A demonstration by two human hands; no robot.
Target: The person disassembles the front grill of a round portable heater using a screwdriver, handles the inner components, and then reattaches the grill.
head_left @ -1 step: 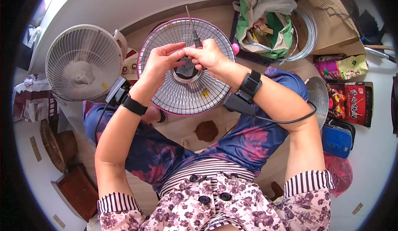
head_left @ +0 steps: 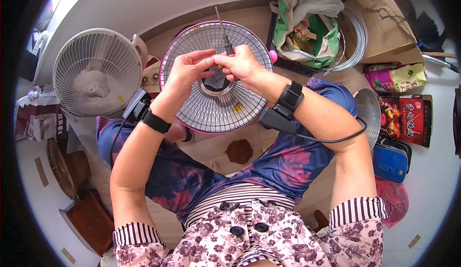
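Note:
My right hand grips a screwdriver by its dark handle, the shaft pointing up and away from me. The fingertips of my left hand meet those of my right; anything small pinched there is hidden. Both hands are above a round fan-shaped appliance with a dark wire guard, a pink rim and a silvery inside. At its centre is a dark disc, partly covered by my fingers. A yellow mark shows on the lower part of the guard.
A white fan stands at the left. Right of the appliance are a green and white bag, a wire coil and a cardboard box. Food packets and a blue case lie farther right; a wooden box sits lower left.

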